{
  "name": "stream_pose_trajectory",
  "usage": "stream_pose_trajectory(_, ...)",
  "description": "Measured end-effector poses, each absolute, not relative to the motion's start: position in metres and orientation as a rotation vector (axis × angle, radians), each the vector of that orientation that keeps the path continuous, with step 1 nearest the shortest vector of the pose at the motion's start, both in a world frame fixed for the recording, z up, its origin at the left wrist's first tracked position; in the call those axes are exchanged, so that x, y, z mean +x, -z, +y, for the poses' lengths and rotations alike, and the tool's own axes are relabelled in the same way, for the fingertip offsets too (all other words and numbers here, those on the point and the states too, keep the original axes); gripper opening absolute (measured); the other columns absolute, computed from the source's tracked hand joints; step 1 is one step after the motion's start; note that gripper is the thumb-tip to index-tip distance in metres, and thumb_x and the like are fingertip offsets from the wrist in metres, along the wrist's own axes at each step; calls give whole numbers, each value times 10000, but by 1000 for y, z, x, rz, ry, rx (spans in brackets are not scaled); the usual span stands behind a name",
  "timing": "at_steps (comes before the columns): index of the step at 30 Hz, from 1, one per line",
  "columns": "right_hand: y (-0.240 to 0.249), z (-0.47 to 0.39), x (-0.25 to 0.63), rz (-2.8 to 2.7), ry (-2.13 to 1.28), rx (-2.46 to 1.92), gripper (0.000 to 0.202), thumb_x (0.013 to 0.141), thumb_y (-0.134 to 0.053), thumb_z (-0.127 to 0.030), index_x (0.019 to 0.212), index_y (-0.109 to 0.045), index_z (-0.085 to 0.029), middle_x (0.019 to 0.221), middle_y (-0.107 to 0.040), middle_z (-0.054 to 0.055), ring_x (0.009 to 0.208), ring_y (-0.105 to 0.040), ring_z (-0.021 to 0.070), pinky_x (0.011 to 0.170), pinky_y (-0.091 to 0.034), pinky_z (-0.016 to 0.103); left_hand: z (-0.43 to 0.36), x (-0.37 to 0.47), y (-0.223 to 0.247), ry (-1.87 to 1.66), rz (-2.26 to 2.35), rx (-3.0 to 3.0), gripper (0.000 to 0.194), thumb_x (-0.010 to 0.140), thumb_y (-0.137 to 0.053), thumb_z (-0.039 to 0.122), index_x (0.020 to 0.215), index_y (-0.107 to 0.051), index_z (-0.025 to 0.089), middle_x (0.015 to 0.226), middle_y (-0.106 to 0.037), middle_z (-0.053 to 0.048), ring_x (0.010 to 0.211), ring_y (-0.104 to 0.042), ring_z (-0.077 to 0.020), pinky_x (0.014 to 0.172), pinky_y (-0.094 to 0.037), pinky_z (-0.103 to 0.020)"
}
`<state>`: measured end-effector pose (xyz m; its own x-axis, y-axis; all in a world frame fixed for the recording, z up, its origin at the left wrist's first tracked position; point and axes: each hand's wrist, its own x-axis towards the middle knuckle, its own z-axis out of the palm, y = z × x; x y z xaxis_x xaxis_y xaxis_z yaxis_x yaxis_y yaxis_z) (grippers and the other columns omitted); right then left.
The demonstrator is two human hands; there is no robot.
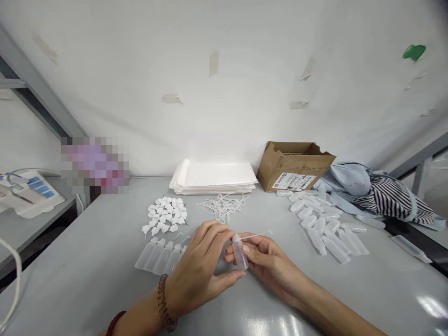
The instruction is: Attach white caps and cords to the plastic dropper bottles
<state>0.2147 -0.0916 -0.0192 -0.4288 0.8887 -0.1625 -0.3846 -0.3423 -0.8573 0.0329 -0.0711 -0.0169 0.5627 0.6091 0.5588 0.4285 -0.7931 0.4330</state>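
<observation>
A small translucent plastic dropper bottle (240,254) is held upright, slightly tilted, between my hands above the grey table (115,289). My right hand (268,259) is closed on its side, thumb in front. The fingertips of my left hand (198,268) touch its top, and the left thumb is at its base. A thin white strip (257,234) sticks out from the bottle's neck to the right, over my right fingers. Left of my left hand, several similar bottles (159,256) lie in a row, partly hidden by that hand, with thin strips at their necks.
White caps (168,213) lie in a pile at the left, beside tangled thin white strips (224,206). Behind are stacked white padded envelopes (217,175) and an open cardboard box (296,168). Loose translucent bottles (325,228) spread at right, near blue and striped cloth (395,198).
</observation>
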Motion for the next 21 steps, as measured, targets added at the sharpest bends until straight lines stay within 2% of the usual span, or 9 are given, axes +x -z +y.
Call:
stream_pose_trajectory(9, 23, -93, 212, -1114, -1855, -811, 319, 836, -633, -339, 1110, -631, -175, 1023, -692, 94, 978, -636, 199, 907, -446, 364, -69, 31, 14, -1093, 848, 2716, 380, 703, -631, 187, 1057, -502, 142, 950, -613, -103, 958, -536, -275, 830, -468, -426)
stream_pose_trajectory(13, 17, -90, 217, -1251, -1748, -922, 363, 823, -632, -411, 1116, -614, -197, 1033, -695, 83, 961, -641, 205, 906, -448, 387, -64, 26, 12, -1014, 852, 2824, 325, 739, -602, 197, 1048, -519, 137, 943, -628, -104, 955, -537, -273, 823, -461, -419)
stream_pose_trajectory(17, 13, -85, 222, -1284, -1553, -1151, 330, 806, -632, -452, 1011, -635, -193, 954, -716, 75, 907, -648, 195, 819, -489, 348, -58, 17, 10, -946, 848, 2910, 373, 744, -620, 241, 1078, -513, 115, 973, -630, -127, 968, -532, -293, 824, -453, -436)
stream_pose_trajectory(21, 13, -82, 226, -1292, -1421, -1288, 284, 782, -654, -426, 910, -663, -173, 770, -717, 49, 698, -632, 150, 689, -509, 293, -52, 10, 9, -846, 865, 2887, 363, 747, -638, 271, 1062, -523, 132, 995, -627, -116, 1012, -513, -296, 858, -425, -435)
